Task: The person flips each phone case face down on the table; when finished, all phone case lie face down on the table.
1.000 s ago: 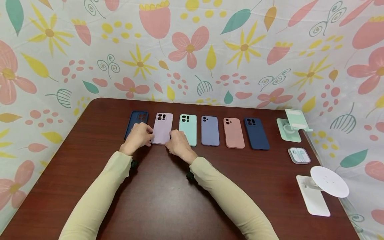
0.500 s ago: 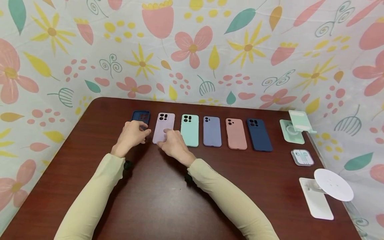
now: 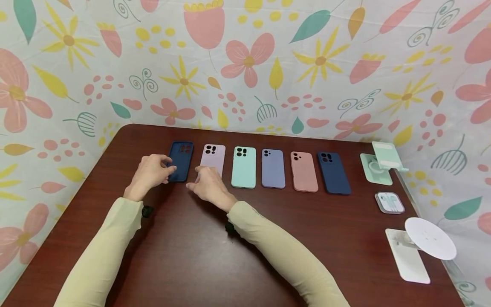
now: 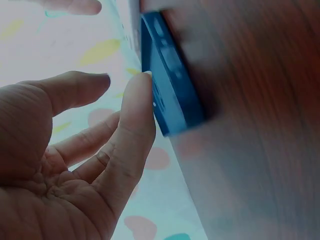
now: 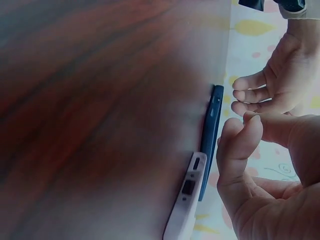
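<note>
Leftmost in a row of phone cases lies a dark blue phone case [image 3: 179, 164], hollow side up, its camera cutout at the top right. My left hand [image 3: 151, 172] is at its left edge, fingers loosely bent. In the left wrist view a fingertip [image 4: 137, 92] overlaps the edge of that case [image 4: 175, 80], while the thumb stays apart. My right hand [image 3: 210, 186] hovers over the lower part of the lilac phone case [image 3: 214, 157], partly hiding it. The right wrist view shows its fingers [image 5: 232, 155] loosely curled, holding nothing.
Rightward the row continues with a mint case [image 3: 243, 168], a periwinkle case [image 3: 273, 169], a pink case [image 3: 304, 172] and another dark blue case [image 3: 333, 173]. Along the right edge are a mint stand [image 3: 376, 168], boxed earphones [image 3: 389, 202] and a white stand [image 3: 408, 256].
My left hand has moved left, from between the dark blue and lilac cases to the dark blue case's left side. The right hand has come away from the lilac case's lower right corner, also leftward.
</note>
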`<state>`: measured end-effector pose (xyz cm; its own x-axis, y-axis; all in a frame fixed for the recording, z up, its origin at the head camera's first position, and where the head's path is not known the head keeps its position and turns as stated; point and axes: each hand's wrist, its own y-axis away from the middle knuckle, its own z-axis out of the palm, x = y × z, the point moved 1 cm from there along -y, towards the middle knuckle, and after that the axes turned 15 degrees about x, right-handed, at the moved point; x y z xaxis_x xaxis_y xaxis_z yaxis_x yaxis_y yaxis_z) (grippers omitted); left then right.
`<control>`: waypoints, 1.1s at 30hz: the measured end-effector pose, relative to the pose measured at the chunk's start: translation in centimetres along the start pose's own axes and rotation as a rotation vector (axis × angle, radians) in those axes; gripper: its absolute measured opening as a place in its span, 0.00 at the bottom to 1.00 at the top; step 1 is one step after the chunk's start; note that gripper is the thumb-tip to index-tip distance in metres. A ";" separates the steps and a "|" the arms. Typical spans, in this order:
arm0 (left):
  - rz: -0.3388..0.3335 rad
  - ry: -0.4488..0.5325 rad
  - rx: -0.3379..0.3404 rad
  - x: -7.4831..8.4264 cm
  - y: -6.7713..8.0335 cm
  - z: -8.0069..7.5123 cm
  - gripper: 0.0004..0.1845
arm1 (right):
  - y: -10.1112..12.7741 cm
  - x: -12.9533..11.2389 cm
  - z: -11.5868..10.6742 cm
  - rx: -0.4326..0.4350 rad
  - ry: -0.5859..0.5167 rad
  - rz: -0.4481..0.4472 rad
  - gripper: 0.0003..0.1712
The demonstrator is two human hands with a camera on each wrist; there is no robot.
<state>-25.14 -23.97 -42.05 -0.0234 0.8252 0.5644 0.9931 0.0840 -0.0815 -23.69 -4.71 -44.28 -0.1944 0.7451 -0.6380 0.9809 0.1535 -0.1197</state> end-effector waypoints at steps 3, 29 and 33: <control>-0.018 -0.019 -0.005 -0.7 -0.2 -0.5 0.25 | -0.2 -0.5 0.6 -0.022 0.006 0.019 0.37; -0.129 0.107 -0.103 -3.3 -1.2 -0.2 0.23 | -2.6 -2.8 3.1 -0.065 0.078 0.107 0.19; -0.124 0.112 -0.104 -3.4 -1.1 -0.1 0.24 | -2.5 -2.8 3.2 -0.065 0.079 0.111 0.19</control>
<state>-26.12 -26.88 -43.80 -0.1395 0.7441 0.6534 0.9900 0.1181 0.0769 -25.52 -9.29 -44.64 -0.0872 0.8084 -0.5821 0.9943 0.1069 -0.0005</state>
